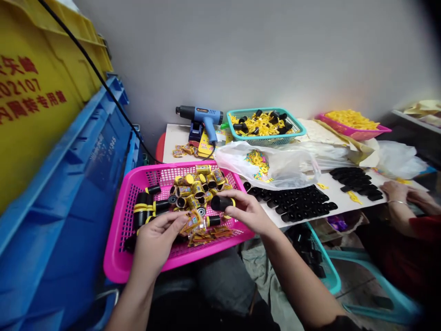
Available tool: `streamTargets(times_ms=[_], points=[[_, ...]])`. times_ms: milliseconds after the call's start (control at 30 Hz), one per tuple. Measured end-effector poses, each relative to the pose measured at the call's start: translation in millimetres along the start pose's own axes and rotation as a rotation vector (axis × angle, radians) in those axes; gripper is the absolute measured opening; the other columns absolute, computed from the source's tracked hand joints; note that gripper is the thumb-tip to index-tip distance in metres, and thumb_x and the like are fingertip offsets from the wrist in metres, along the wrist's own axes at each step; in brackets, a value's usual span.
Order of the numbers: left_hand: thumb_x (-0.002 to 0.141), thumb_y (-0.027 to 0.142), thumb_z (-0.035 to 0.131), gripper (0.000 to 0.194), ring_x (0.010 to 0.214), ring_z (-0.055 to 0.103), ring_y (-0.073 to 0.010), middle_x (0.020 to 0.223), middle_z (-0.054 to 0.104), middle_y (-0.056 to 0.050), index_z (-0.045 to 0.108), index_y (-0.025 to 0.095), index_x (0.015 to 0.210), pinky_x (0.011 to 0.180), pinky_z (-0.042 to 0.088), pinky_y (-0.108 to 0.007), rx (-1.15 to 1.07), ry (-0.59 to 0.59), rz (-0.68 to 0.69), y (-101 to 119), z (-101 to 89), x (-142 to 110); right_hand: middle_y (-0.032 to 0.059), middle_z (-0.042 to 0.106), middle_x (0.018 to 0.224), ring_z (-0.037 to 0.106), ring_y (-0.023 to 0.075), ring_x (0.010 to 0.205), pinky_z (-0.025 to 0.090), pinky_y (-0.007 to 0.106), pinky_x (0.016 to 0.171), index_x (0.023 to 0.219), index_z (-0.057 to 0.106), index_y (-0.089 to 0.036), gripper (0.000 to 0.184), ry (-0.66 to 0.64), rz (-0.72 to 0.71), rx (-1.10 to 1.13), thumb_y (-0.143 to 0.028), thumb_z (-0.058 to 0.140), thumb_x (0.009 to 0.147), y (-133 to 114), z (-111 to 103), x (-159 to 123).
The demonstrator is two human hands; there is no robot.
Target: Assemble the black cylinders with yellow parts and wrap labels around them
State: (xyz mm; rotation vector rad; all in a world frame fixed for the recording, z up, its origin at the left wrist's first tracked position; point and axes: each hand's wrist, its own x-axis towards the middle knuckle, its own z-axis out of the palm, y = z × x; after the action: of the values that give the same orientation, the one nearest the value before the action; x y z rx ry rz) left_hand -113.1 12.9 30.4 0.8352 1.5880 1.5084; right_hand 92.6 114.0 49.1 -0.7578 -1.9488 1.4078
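Note:
My left hand (161, 232) pinches a small printed plastic sleeve (192, 220) over the front of a pink basket (119, 257). In my right hand (250, 211) is a black cylinder with a yellow band (222, 202), tilted with one end toward the sleeve. The two held things are close together but look apart. Below them in the basket lie several black cylinders (141, 209), a heap of cylinders in printed wrapping (197, 188), and flat printed sleeves (210, 235).
A blue heat gun (206, 117) rests on its stand at the back. Behind stands a teal basket (267, 140) of yellow and black parts. Black pieces (299, 202) lie in rows on the table. Blue crates (69, 197) wall the left; a co-worker's hands (399, 193) are at right.

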Motion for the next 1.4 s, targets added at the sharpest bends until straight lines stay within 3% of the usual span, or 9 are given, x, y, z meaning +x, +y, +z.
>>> streamTargets(times_ms=[100, 200, 400, 567, 667, 833, 967, 1100, 1400], points=[[0.058, 0.053, 0.079, 0.036, 0.065, 0.071, -0.0232, 0.072, 0.077, -0.006, 0.077, 0.02, 0.071, 0.063, 0.061, -0.035, 0.016, -0.024, 0.038, -2.6, 0.2, -4.8, 0.005, 0.064, 0.099, 0.061, 0.0146, 0.081, 0.048, 0.027, 0.07, 0.106, 0.061, -0.018, 0.04, -0.028, 0.049, 0.154, -0.038, 0.074, 0.074, -5.7, 6.2, -9.3], [0.062, 0.055, 0.076, 0.037, 0.073, 0.073, -0.0257, 0.078, 0.078, -0.007, 0.077, 0.02, 0.075, 0.072, 0.06, -0.038, 0.035, -0.049, 0.066, -5.3, -0.4, -11.5, 0.0034, 0.065, 0.091, 0.06, 0.0128, 0.073, 0.048, 0.025, 0.067, 0.101, 0.063, -0.016, 0.042, -0.089, 0.065, 0.116, -0.038, 0.078, 0.069, -11.2, 7.9, -13.1], [0.068, 0.05, 0.073, 0.032, 0.083, 0.072, -0.0262, 0.085, 0.078, -0.009, 0.078, 0.02, 0.079, 0.08, 0.058, -0.038, 0.076, -0.188, 0.087, 5.6, 5.9, -23.6, 0.0063, 0.069, 0.093, 0.061, 0.0163, 0.079, 0.049, 0.029, 0.073, 0.101, 0.068, -0.017, 0.039, -0.109, -0.201, -0.199, -0.04, 0.076, 0.071, -17.9, 2.8, -20.0], [0.065, 0.044, 0.077, 0.035, 0.087, 0.072, -0.0255, 0.094, 0.077, -0.009, 0.076, 0.019, 0.09, 0.078, 0.058, -0.035, -0.004, -0.282, 0.02, 19.4, 16.7, -34.2, 0.0066, 0.065, 0.091, 0.058, 0.0169, 0.08, 0.049, 0.03, 0.075, 0.102, 0.066, -0.018, 0.042, -0.086, -0.306, -0.287, -0.044, 0.076, 0.07, -22.6, 9.6, -28.4], [0.059, 0.034, 0.083, 0.035, 0.085, 0.072, -0.0238, 0.092, 0.077, -0.007, 0.074, 0.02, 0.09, 0.076, 0.059, -0.033, -0.062, -0.295, -0.021, 20.7, 19.4, -39.2, 0.0079, 0.061, 0.103, 0.057, 0.02, 0.096, 0.047, 0.033, 0.084, 0.112, 0.061, -0.02, 0.056, -0.113, -0.289, -0.133, -0.049, 0.077, 0.067, -23.6, 16.0, -32.0], [0.06, 0.024, 0.082, 0.025, 0.089, 0.072, -0.0232, 0.092, 0.077, -0.006, 0.075, 0.022, 0.084, 0.08, 0.058, -0.033, -0.132, -0.332, 0.034, 22.2, 20.8, -43.2, 0.0082, 0.053, 0.12, 0.053, 0.018, 0.109, 0.043, 0.032, 0.092, 0.125, 0.051, -0.021, 0.052, -0.246, -0.015, 0.437, -0.052, 0.058, 0.084, -13.4, 29.6, -34.0], [0.062, 0.014, 0.08, 0.022, 0.094, 0.071, -0.0243, 0.095, 0.077, -0.006, 0.076, 0.026, 0.08, 0.081, 0.057, -0.034, -0.16, -0.496, 0.126, 30.1, 18.7, -48.4, 0.007, 0.054, 0.119, 0.055, 0.0204, 0.11, 0.041, 0.032, 0.094, 0.123, 0.049, -0.021, 0.082, -0.457, 0.09, 0.75, -0.049, 0.084, 0.054, 0.0, 41.9, -31.8], [0.061, 0.01, 0.081, 0.029, 0.092, 0.071, -0.0236, 0.092, 0.077, -0.005, 0.077, 0.031, 0.081, 0.083, 0.056, -0.036, -0.107, -0.622, 0.204, 35.3, 12.4, -53.1, 0.003, 0.057, 0.109, 0.057, 0.0187, 0.101, 0.044, 0.031, 0.089, 0.113, 0.051, -0.023, 0.093, -0.508, 0.041, 0.756, -0.034, 0.094, 0.032, 1.8, 46.8, -28.5], [0.059, 0.014, 0.083, 0.026, 0.086, 0.071, -0.0259, 0.087, 0.077, -0.006, 0.078, 0.03, 0.079, 0.084, 0.056, -0.043, -0.062, -0.61, 0.212, 36.7, 12.6, -50.2, 0.0037, 0.059, 0.107, 0.06, 0.0192, 0.099, 0.046, 0.033, 0.088, 0.104, 0.054, -0.021, 0.084, -0.387, 0.027, 0.692, -0.047, 0.09, 0.032, 4.7, 53.2, -29.5]])
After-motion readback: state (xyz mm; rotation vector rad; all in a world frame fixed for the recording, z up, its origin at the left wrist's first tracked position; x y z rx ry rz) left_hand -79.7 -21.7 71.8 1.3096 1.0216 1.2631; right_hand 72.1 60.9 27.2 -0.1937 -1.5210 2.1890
